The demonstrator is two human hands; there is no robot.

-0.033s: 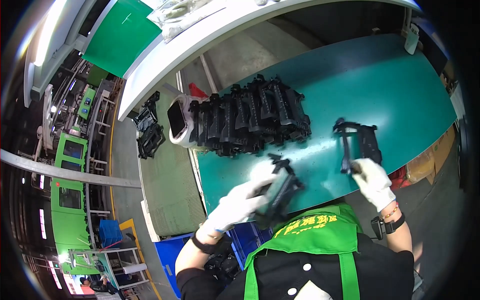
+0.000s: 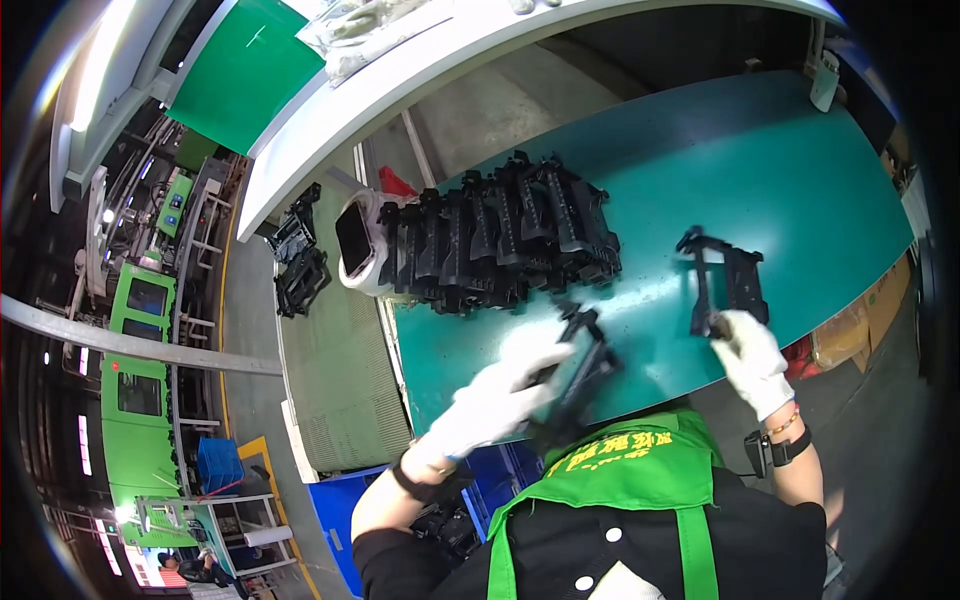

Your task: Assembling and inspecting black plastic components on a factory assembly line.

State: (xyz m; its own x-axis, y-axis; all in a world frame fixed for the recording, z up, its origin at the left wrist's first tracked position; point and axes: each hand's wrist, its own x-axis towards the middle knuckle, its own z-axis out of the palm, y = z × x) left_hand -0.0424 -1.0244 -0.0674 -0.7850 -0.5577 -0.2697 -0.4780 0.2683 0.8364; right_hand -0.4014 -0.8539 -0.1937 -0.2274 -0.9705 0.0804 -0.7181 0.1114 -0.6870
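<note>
My left hand (image 2: pixel 500 395), in a white glove, is closed around the edge of a black plastic frame (image 2: pixel 590 368) held tilted above the near side of the green table. Motion blurs this frame's lower end. Farther right, my gloved right hand (image 2: pixel 750 358) grips the lower end of another black plastic frame (image 2: pixel 743 285), whose opening shows the green tabletop behind it. Between and beyond my hands, a row of similar black plastic frames (image 2: pixel 500 235) stands packed side by side on the table.
The green table (image 2: pixel 700 150) curves around ahead of me. A roll-shaped white item with a dark screen (image 2: pixel 353 240) sits at the row's left end. More black parts (image 2: pixel 300 282) lie on the ribbed conveyor (image 2: pixel 345 385). Blue bins (image 2: pixel 340 500) holding black parts stand below left.
My left hand and its frame have shifted slightly up and to the right. The frame in my right hand has moved a little to the right.
</note>
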